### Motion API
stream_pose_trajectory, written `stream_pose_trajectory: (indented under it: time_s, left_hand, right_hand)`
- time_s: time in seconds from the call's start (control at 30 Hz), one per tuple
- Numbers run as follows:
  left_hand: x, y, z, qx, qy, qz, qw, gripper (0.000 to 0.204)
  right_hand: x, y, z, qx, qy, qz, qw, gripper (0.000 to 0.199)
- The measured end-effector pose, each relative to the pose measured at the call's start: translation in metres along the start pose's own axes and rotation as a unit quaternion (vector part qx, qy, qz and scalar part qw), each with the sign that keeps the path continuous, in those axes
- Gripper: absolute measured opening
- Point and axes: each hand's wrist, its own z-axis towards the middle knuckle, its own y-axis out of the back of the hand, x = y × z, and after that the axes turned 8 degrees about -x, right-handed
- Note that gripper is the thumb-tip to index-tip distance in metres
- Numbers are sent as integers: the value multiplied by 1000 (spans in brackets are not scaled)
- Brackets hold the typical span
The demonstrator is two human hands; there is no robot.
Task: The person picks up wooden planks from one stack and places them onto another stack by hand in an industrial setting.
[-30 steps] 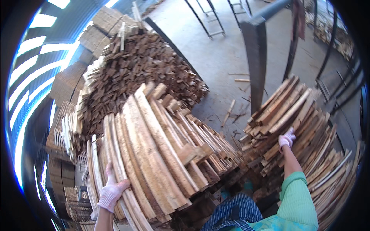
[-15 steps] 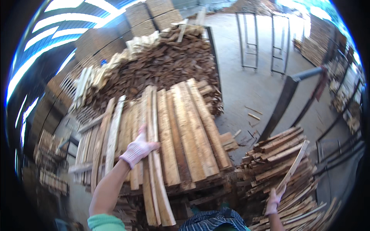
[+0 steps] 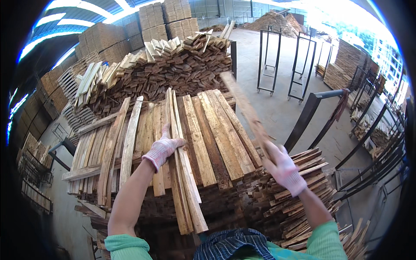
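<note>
Holding a long thin wood slat [image 3: 247, 108] up in the air, the right hand [image 3: 284, 167] is closed around its near end, and the slat points away over the right side of the board stack [image 3: 216, 134]. The slat looks blurry, so its far tip is hard to see. The left hand [image 3: 164, 147] lies on top of the stack with its fingers curled over the edge of two thin boards standing on their sides [image 3: 177, 143]. I can see two hands, and both wear pale knit gloves. Two green sleeves show at the bottom, cut off by the edge. About a dozen flat boards lie side by side on top of the stack, but the layers under them are too dark to count. A lower pile of short sticks [image 3: 299, 195] sits just right of the stack, partly hidden by the right arm. Behind the stack is a big messy heap of wood pieces [image 3: 164, 65]. Two tall black metal frames [image 3: 284, 60] stand on the concrete floor [image 3: 281, 108] farther back.
</note>
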Motion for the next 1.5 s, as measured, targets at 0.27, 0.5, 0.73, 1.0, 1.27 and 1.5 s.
stream_pose_trajectory:
  time_s: [0.27,0.5,0.73,1.0,1.27,1.5]
  left_hand:
    - [-6,-1,-6,45,-14,-22,999,111]
    - [-6,9,-7,57,5,35,998,117]
    - [14,11,1,55,-36,53,996,119]
    - [-10,10,-7,68,14,9,998,114]
    - [-32,113,-34,72,-21,-347,935,90]
    - [23,251,-22,-54,-120,-65,989,95]
  right_hand:
    - [12,-55,47,69,-17,-249,966,40]
    - [61,-47,73,88,71,-313,943,54]
    - [24,-88,100,210,228,-247,918,69]
    - [61,-88,116,278,170,-311,893,64]
    - [176,-151,133,233,215,-78,945,55]
    - [290,-274,150,238,148,-73,957,73]
